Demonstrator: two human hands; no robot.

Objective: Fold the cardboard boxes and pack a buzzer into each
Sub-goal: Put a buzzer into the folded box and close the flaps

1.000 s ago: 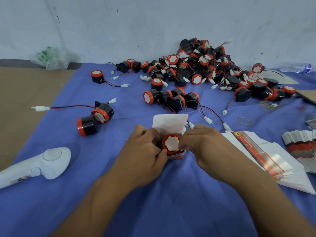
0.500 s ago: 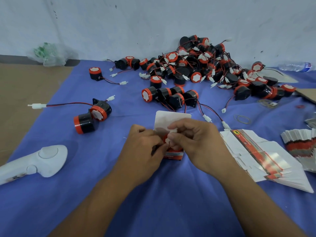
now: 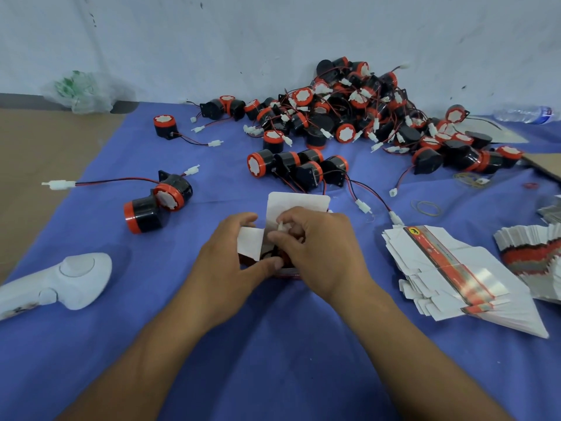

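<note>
A small white cardboard box (image 3: 296, 203) with a red lower edge stands open in the middle of the blue cloth, its lid flap up at the back and a side flap spread left. My left hand (image 3: 229, 268) grips the box from the left. My right hand (image 3: 318, 250) is over the opening, fingertips pinched on a white wire connector of the buzzer (image 3: 271, 253) inside; the buzzer is mostly hidden. A big pile of black and orange buzzers (image 3: 358, 117) lies at the back. Flat box blanks (image 3: 449, 268) are stacked at the right.
Two loose buzzers (image 3: 158, 202) lie left of the box, a cluster of several (image 3: 297, 168) just behind it. A white handheld device (image 3: 60, 281) rests at the left edge. Rubber bands (image 3: 425, 206), a second stack of blanks (image 3: 534, 250), a water bottle (image 3: 522, 114) and a plastic bag (image 3: 82, 92) are around.
The buzzer's orange face showed in the box mouth a second ago. My right hand has since moved over the opening, pushing the wire and connector in; the buzzer is now hidden.
</note>
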